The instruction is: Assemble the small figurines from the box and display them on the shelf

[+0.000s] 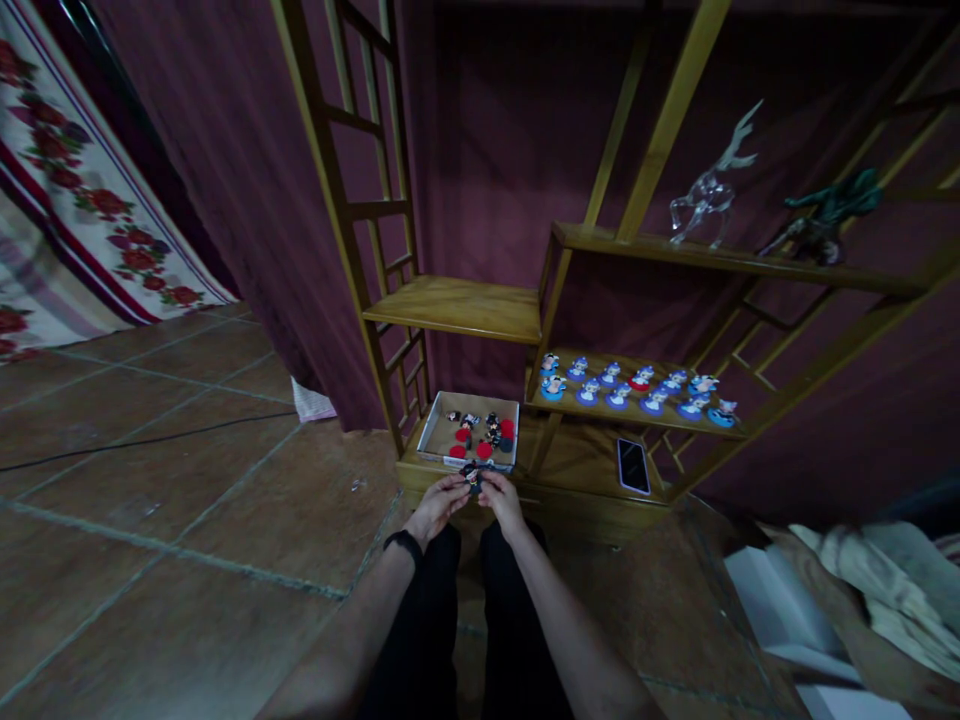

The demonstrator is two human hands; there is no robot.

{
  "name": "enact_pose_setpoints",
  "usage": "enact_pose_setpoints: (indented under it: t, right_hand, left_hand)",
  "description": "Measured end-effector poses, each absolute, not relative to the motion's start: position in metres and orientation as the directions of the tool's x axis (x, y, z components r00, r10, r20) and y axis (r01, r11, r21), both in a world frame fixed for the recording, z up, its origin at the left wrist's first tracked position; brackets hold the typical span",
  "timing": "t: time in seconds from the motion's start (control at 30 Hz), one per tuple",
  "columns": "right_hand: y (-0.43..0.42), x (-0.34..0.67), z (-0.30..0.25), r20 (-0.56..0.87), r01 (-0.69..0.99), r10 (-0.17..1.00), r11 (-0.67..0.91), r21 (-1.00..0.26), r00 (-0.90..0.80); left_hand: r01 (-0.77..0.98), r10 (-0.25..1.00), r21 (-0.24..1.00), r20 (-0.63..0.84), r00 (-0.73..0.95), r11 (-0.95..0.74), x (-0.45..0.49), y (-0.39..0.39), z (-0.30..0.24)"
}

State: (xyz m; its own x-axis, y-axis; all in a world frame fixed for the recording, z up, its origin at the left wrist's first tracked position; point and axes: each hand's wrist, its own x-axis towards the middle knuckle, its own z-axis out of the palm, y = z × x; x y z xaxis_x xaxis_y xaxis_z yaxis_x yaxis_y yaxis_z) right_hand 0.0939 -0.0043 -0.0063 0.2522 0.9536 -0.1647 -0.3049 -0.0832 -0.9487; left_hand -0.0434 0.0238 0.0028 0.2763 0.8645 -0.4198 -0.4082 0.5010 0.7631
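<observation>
My left hand and my right hand meet in front of a shallow box on the lowest shelf. Both pinch a small dark figurine between their fingertips. The box holds several small figurines and red round bases. A black band sits on my left wrist.
A wooden shelf unit stands against a dark red curtain. Several figurines on blue bases line the middle shelf, a phone lies below. A glass deer and a green figure stand higher. White boxes and cloth lie right.
</observation>
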Motion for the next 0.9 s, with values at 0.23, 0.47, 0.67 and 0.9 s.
enact_pose_setpoints:
  t: [0.23, 0.47, 0.67, 0.9]
  right_hand:
    - [-0.004, 0.096, -0.003, -0.200, -0.323, 0.957, -0.125, -0.938, 0.210]
    - [-0.003, 0.098, -0.004, -0.213, -0.349, 0.960, -0.140, -0.927, 0.181]
    - [-0.003, 0.099, -0.002, -0.223, -0.354, 0.961, -0.154, -0.923, 0.164]
    - [-0.006, 0.099, 0.005, -0.210, -0.353, 0.966, -0.146, -0.924, 0.149]
  left_hand:
    - [-0.380, 0.876, 0.790, -0.411, 0.254, 0.481, -0.041, 0.024, 0.004]
    - [-0.357, 0.887, 0.815, -0.385, 0.256, 0.457, -0.040, 0.024, 0.006]
    - [-0.360, 0.882, 0.809, -0.386, 0.271, 0.465, -0.039, 0.024, 0.009]
    - [-0.406, 0.869, 0.771, -0.397, 0.297, 0.491, -0.041, 0.024, 0.010]
